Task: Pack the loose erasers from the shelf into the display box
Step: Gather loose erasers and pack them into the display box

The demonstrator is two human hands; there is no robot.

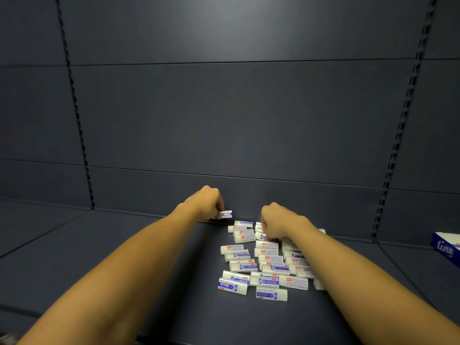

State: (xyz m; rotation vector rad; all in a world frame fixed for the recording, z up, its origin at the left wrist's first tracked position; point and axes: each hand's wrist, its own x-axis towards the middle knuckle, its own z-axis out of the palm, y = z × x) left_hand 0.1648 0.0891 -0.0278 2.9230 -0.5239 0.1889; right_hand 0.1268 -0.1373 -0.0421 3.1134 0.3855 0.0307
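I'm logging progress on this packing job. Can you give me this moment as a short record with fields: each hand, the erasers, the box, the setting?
left hand: holds one eraser near the back of the shelf
right hand: fingers curled down into the far end of the pile; whether it grips one is hidden
loose erasers: a scattered pile, white with blue and white sleeves, lying flat on the shelf
display box: blue and white, at the right edge, partly out of view
shelf: dark, with dark back panels

Dim overall; soft glare high on back panel (239,18); wide-angle bending at edges; slight softness.
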